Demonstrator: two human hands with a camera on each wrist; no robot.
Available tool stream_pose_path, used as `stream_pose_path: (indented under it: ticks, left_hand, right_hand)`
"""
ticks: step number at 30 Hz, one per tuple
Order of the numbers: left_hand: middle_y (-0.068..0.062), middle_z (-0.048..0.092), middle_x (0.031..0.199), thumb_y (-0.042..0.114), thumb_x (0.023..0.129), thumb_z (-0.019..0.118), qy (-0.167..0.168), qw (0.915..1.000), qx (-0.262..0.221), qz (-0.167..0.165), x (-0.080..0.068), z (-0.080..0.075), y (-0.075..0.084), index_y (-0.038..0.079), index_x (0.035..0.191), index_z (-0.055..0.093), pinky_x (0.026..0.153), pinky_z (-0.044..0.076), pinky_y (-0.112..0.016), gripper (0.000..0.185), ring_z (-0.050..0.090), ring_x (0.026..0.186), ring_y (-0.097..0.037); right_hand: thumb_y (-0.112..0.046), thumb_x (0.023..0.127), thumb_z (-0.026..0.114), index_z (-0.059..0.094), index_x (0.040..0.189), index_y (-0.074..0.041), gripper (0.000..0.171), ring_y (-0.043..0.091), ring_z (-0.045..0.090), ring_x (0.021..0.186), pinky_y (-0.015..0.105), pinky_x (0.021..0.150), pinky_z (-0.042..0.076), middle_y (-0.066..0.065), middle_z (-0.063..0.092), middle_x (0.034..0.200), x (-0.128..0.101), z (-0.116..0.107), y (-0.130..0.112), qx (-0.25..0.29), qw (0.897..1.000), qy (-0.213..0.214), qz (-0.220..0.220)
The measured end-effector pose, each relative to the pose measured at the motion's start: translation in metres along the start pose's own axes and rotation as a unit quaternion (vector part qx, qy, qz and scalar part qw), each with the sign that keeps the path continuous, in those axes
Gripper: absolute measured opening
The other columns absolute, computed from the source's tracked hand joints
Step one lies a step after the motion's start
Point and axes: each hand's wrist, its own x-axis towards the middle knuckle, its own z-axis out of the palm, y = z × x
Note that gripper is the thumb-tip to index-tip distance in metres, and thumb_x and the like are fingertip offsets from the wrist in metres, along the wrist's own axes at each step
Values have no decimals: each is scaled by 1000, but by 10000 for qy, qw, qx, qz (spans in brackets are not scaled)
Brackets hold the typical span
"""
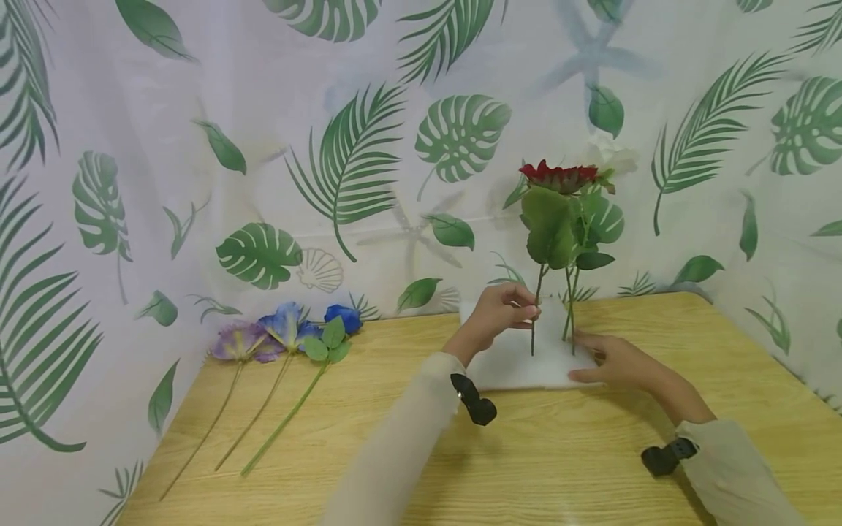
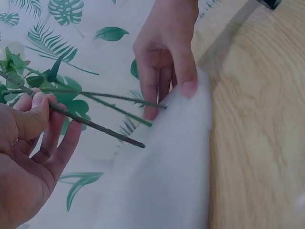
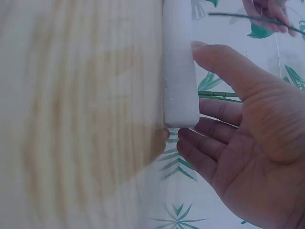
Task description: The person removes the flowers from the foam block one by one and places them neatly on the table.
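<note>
In the head view, my left hand (image 1: pixel 498 315) pinches the dark stem (image 2: pixel 102 129) of a red flower (image 1: pixel 558 177) with broad green leaves. The stem slants in the left wrist view, its lower tip over the white foam block (image 2: pixel 167 167). My right hand (image 1: pixel 621 361) rests at the right end of that block. Its thumb (image 3: pixel 219 59) lies against the foam's face, and the other fingers reach past the end, fairly straight. Two green stems (image 1: pixel 574 310) stand in the foam beside the right fingers. A white flower (image 1: pixel 612 155) shows behind the red one.
To the left on the wooden table (image 1: pixel 368 409) lie a purple flower (image 1: pixel 240 342), a light blue flower (image 1: pixel 287 326) and a dark blue flower (image 1: pixel 344 318), stems toward the front. A leaf-patterned curtain (image 1: pixel 368 58) hangs behind the table's back edge.
</note>
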Motion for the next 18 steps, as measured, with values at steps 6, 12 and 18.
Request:
stream_pose_path:
  ticks: [6,12,18]
  left_hand:
    - [-11,68,96,-5,96,64,-53,9995,298,87,-12,-23,5,-10,111,65,79,65,-33,15,65,79,-10]
    - [-7,67,95,-5,97,64,-42,9983,581,-21,-24,-42,15,-10,109,65,80,65,-33,13,65,79,-10]
    - [-9,67,95,-5,96,64,-97,9953,952,-111,-36,-66,24,-10,107,65,80,65,-34,12,70,85,-23]
  right_hand:
    - [-36,89,80,39,147,17,88,57,43,135,63,106,46,40,38,150,1,2,-3,2,9999,-76,131]
    - [-35,89,80,36,148,17,90,58,41,136,62,106,47,41,34,152,-1,0,-4,164,9997,-117,156]
    - [-34,89,80,37,148,17,89,58,39,137,62,107,46,41,33,153,1,0,-3,142,9997,-112,156]
